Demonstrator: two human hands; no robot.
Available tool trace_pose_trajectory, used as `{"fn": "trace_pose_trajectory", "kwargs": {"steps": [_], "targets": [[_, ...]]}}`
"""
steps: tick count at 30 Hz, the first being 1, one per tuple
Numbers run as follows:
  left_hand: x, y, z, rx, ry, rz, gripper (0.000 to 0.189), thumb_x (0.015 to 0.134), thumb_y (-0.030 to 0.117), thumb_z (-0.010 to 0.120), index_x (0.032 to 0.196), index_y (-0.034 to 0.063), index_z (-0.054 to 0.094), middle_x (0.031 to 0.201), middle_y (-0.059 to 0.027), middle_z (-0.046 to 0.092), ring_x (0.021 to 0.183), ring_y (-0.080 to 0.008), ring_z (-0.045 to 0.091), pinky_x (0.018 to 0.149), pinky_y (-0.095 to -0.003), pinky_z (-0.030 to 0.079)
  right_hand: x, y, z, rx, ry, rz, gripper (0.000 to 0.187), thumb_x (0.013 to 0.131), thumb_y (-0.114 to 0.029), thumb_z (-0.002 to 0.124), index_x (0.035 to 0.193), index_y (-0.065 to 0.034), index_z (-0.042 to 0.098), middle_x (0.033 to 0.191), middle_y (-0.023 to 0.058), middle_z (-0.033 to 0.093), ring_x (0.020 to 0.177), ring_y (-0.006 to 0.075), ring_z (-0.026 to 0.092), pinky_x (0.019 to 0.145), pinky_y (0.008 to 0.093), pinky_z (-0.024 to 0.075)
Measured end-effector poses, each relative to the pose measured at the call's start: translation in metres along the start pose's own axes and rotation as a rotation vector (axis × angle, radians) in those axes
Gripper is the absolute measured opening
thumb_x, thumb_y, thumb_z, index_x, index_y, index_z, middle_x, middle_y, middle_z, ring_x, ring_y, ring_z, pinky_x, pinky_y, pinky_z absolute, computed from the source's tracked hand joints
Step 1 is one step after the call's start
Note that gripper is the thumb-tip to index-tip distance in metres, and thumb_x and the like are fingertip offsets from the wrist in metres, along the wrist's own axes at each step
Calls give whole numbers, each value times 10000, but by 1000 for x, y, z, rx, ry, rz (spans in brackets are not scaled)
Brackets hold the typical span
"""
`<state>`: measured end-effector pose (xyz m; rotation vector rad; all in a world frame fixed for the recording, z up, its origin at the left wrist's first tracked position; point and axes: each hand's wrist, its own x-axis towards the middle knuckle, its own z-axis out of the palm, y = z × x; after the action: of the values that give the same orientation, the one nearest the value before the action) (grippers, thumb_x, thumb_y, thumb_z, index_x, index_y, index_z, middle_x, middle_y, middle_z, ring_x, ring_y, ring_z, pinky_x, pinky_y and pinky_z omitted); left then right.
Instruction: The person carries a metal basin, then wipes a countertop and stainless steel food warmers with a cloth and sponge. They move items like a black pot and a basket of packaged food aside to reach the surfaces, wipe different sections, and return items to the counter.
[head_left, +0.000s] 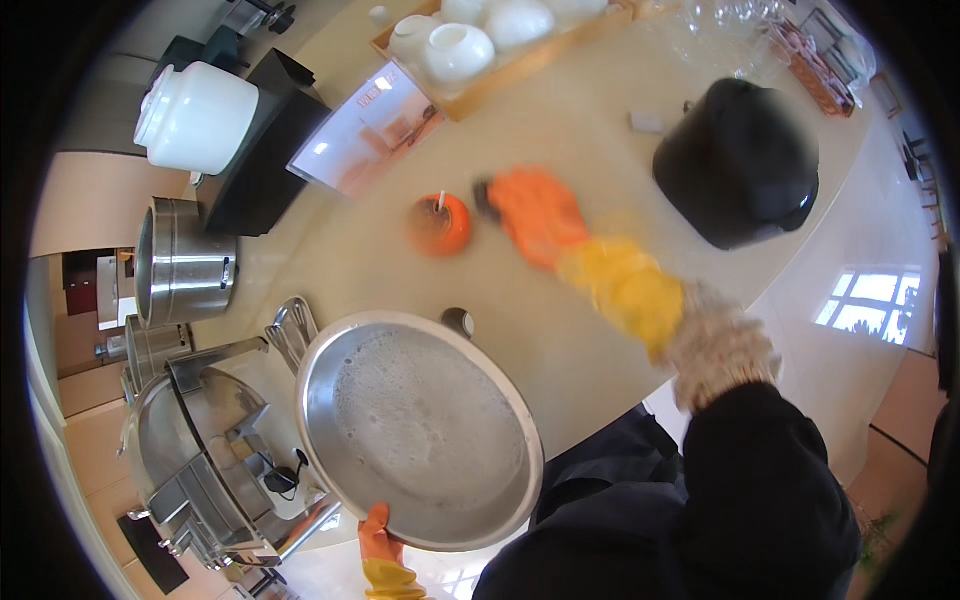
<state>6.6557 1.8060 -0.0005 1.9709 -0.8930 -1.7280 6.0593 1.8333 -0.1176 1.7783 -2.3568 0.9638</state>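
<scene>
My left hand (380, 534), in an orange and yellow rubber glove, grips the lower rim of a wide steel basin (435, 427) holding sudsy, cloudy water. The basin is at the counter's near left side. Over the beige counter, my right hand (538, 214), in a matching glove and blurred, has its fingers closed round a small dark thing (486, 199) that I cannot identify. Just left of that hand sits a round orange pot-like object (441, 225) with a white stick at its top. A round hole (457, 322) shows in the counter behind the basin.
A steel chafing dish (202, 450), metal tongs (292, 330) and a steel pot (187, 262) stand left. Behind are a white jar (199, 118) on a black stand, a picture sign (367, 131) and white bowls (459, 52) in a wooden tray. A black bin-like container (735, 165) stands right.
</scene>
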Motion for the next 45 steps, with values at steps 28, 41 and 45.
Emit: {"fn": "trace_pose_trajectory", "kwargs": {"steps": [28,41,45], "targets": [[-4,-17,18,5,124,61,610,1040,248,706,1600,45,575,1427,-152,732,1256,-335,749,1022,-496,659,14,39,-28,-72,119,173,112,954,-158,710,1041,-95,741,1058,172,768,1008,431,717,859,559,556],[5,-29,3,30,73,181,392,1062,288,636,1317,13,749,1237,-102,779,1136,-251,754,1010,-404,609,-62,49,-75,-59,278,56,341,993,-173,683,1309,-52,729,1343,198,717,1243,434,668,1093,546,525],[16,-24,-18,126,104,233,576,1084,335,697,1540,-9,624,1332,-133,763,1164,-289,752,993,-422,612,-156,-3,-33,-68,191,-197,404,1003,-217,682,1360,-45,765,1438,189,737,1334,427,686,1193,562,521]]}}
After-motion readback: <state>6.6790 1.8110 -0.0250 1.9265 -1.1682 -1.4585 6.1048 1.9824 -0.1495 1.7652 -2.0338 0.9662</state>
